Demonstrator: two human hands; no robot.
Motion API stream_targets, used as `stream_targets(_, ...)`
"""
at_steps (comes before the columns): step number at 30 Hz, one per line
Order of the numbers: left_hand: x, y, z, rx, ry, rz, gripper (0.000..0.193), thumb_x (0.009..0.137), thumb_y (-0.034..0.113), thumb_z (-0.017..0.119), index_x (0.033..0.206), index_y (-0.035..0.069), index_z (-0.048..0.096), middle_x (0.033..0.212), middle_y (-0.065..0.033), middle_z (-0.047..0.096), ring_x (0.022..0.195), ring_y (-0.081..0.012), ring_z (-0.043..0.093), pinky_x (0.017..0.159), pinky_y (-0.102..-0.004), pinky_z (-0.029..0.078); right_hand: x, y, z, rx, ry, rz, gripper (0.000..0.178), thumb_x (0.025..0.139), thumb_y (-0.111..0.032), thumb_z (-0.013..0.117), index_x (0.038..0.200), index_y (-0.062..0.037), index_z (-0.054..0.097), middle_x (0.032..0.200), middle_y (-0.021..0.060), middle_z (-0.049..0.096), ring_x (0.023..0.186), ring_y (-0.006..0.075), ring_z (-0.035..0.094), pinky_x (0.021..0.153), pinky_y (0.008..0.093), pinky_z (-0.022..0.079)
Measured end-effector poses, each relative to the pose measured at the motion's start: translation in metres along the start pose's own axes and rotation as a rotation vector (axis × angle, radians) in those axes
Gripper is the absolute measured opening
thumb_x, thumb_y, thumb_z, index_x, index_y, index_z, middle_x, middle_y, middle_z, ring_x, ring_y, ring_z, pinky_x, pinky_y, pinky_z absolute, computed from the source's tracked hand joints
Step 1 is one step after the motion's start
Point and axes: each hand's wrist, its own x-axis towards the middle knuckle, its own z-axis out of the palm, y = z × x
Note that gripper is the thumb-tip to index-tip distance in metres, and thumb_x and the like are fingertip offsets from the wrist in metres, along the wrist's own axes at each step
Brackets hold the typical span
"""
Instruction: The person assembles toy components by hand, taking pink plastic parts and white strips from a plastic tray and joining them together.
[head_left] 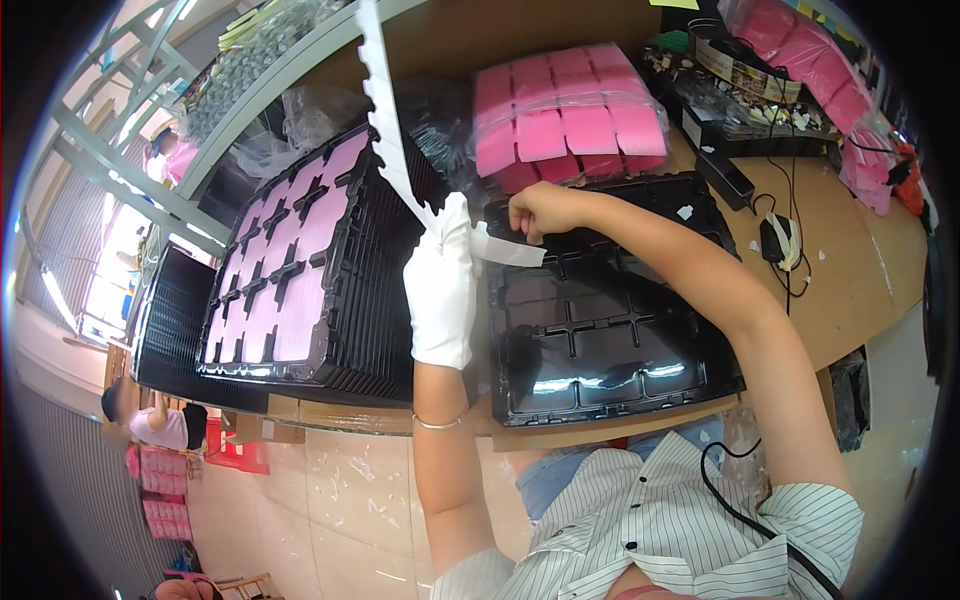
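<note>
My left hand (442, 285), in a white glove, pinches a long white notched strip (388, 120) that rises up and away from it. My bare right hand (540, 212) grips the short lower end of the same strip (508, 251), just right of the glove. Both hands hover above the gap between two black trays. The left tray stack (370, 290) holds several pink square pads (285, 270) in its compartments. The right black tray (600, 330) under my right forearm has empty glossy compartments.
A bagged bundle of pink pads (570, 115) lies behind the trays. More pink pads (820, 60), black cables and a power adapter (775, 240) sit at the right on the brown table (860, 280). Another stack of black trays (165, 330) stands far left. A person (150, 420) sits low at left.
</note>
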Motion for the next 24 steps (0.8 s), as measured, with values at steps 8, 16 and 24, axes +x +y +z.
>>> stream_targets(8,-0.009,-0.004,0.000,-0.189,-0.035,0.068,0.041,0.100,0.033,0.055,0.121,-0.001,0.064,0.083,0.0009,0.062,0.072,-0.0067,0.057,0.062,-0.0240,0.045,-0.144,-0.102,-0.048,0.443,-0.694,-0.030,0.019,0.092,-0.019,0.066,0.084,-0.0026,0.071,0.078,0.0049,0.070,0.073,0.0115,0.066,0.067,0.0257,0.052)
stream_targets(16,-0.025,-0.005,0.014,0.178,-0.004,0.373,0.033,0.101,0.027,0.052,0.114,-0.002,0.064,0.083,-0.0170,0.068,0.070,-0.0199,0.064,0.064,-0.0314,0.048,-0.123,-0.143,0.003,0.835,0.359,-0.036,0.011,0.089,-0.010,0.070,0.090,-0.0013,0.063,0.078,0.0016,0.065,0.071,0.0068,0.059,0.068,0.0216,0.048)
stream_targets(24,-0.037,0.019,0.005,0.193,-0.026,0.193,0.021,0.094,0.017,0.064,0.099,-0.004,0.065,0.081,-0.0029,0.065,0.072,-0.0059,0.053,0.066,-0.0227,0.045,-0.128,-0.137,0.016,0.746,0.533,-0.064,0.009,0.088,-0.007,0.069,0.091,-0.0025,0.062,0.086,0.0033,0.067,0.078,0.0067,0.062,0.071,0.0205,0.048)
